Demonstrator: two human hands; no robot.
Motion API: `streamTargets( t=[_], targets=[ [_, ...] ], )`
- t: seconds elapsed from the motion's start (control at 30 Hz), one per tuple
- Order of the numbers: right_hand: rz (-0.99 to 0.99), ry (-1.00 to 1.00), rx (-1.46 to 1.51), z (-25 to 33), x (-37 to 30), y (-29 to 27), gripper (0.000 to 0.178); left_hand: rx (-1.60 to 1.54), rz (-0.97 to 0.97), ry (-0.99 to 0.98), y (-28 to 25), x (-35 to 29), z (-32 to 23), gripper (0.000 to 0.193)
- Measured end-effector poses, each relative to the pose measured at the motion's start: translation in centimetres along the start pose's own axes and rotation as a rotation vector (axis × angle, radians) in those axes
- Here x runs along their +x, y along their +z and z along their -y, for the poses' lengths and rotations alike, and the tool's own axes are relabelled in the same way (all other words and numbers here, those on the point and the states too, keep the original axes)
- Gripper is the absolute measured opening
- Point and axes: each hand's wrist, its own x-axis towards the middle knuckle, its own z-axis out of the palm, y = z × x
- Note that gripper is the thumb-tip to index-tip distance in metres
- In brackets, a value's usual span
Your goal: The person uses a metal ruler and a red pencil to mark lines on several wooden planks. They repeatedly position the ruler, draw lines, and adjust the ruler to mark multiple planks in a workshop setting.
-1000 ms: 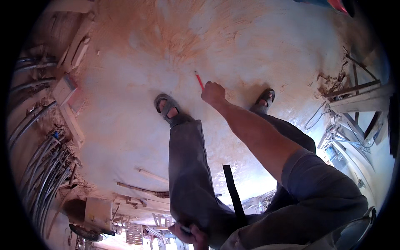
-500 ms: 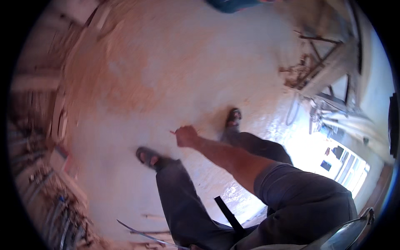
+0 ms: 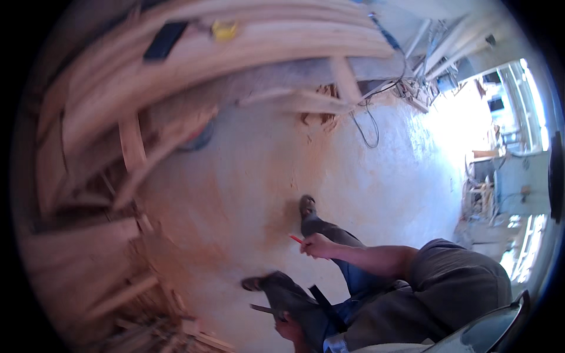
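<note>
My right hand [image 3: 318, 246] is closed around a slim red pencil [image 3: 295, 239], held out in front of my right thigh with its red end pointing left. Lower down, beside my left leg, my left hand [image 3: 288, 328] grips a flat, narrow, dark strip like a ruler [image 3: 261, 309]; its far end sticks out to the left. The rest of the strip is hidden by the hand. Neither hand touches the wooden workbench [image 3: 247, 56] ahead.
On the workbench lie a black flat object [image 3: 166, 40] and a yellow tape measure [image 3: 224, 30]. A dark cable [image 3: 376, 132] loops onto the dusty floor [image 3: 229, 170]. Wood offcuts [image 3: 141, 332] are heaped at lower left. More timber [image 3: 456, 53] leans at far right.
My view has swung, bringing the workbench into sight ahead. My left hand with the strip has come into view, and my right hand appears further right and lower, still gripping the pencil.
</note>
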Motion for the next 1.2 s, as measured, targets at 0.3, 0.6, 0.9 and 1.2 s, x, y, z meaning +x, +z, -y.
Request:
streamTargets(
  t=[0.3,0.6,0.9,1.2],
  targets=[
    [-0.037,-0.652,0.551,2.8,-7.1,-13.8,0.025,-0.023,-0.441,0.571,-11.8,-7.9,-24.8,0.058],
    [-0.531,-0.686,0.31,16.2,-10.2,-26.9,0.018,0.176,-0.365,1.217,-15.4,-0.2,-55.0,0.041],
    [-0.728,-0.61,0.532,19.9,-11.4,-33.4,0.016,0.275,-0.069,1.507,-11.7,13.6,-74.1,0.039],
    [-0.631,-0.642,0.571,26.1,-9.3,-35.6,0.016,0.486,-0.145,1.554,-10.2,17.4,-78.9,0.04]
  ],
)
